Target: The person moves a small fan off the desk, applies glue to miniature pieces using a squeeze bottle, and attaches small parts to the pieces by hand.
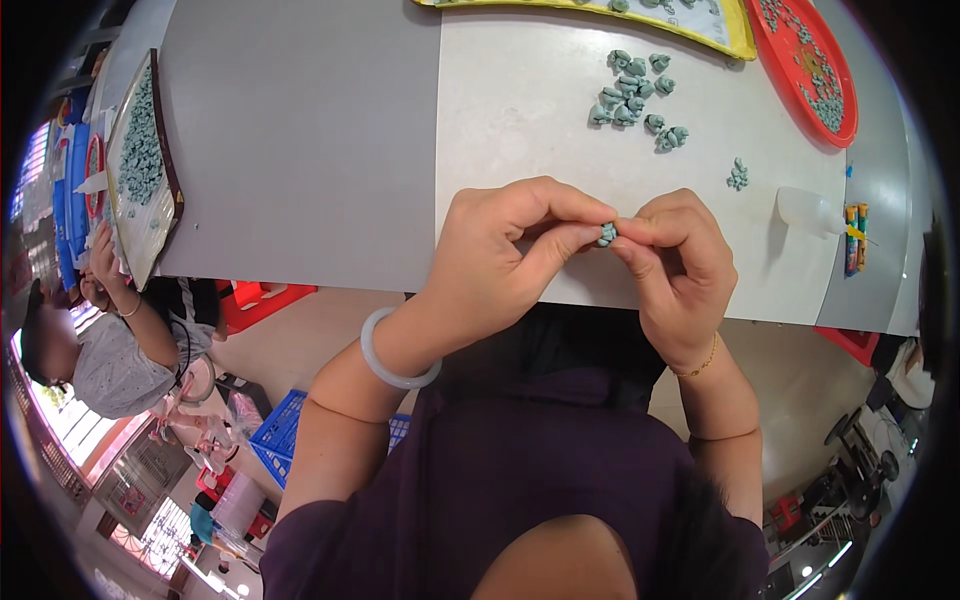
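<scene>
Between the fingertips of both hands is a small grey-green moulded piece (607, 235), held just above the near part of the table. My left hand (515, 240) pinches it from the left with thumb and forefinger. From the right, my right hand (680, 250) grips it the same way, its other fingers curled. The fingers cover much of the piece, so its full shape is hidden. Beyond my hands lies a loose group of similar grey-green figures (625, 92). A little cluster of smaller grey-green bits (737, 174) sits apart, to the right.
A red round tray (846, 120) with many small pieces stands far right, beside a yellow-edged tray (740, 35). A white squeeze bottle (805, 210) lies near two colourful slim packets (856, 240). Leftward, another person (120, 350) sits by a tray of pieces (142, 150). A blue crate (280, 435) is below.
</scene>
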{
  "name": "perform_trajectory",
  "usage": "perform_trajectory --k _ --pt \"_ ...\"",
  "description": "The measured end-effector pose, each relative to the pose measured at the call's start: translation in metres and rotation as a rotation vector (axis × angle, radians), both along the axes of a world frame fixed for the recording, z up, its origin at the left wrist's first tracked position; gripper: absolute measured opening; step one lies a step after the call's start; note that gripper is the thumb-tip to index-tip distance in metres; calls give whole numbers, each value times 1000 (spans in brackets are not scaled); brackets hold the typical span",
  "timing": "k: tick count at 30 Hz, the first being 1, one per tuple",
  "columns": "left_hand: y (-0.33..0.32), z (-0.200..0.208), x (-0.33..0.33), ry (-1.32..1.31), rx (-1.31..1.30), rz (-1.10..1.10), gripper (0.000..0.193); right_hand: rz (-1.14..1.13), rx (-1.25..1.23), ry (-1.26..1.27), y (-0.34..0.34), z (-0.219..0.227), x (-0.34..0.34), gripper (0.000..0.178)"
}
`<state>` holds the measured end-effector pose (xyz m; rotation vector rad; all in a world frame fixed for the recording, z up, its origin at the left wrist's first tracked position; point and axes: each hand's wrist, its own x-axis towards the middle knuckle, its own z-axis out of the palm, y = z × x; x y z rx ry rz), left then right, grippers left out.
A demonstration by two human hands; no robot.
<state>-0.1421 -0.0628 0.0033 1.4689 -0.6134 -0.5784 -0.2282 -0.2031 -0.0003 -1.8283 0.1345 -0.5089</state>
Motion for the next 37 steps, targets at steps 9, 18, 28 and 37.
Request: perform_trajectory --k 9,18,28,37 --pt "1 1 3 48 -15 17 11 -24 -31 7 3 1 4 13" --pt "4 26 26 164 156 -116 17 19 101 53 6 8 4 7" --pt "-45 22 125 -408 96 249 26 27 168 65 2 11 -1 8" --pt "-66 1 96 -976 192 -227 31 40 122 73 0 10 -3 9"
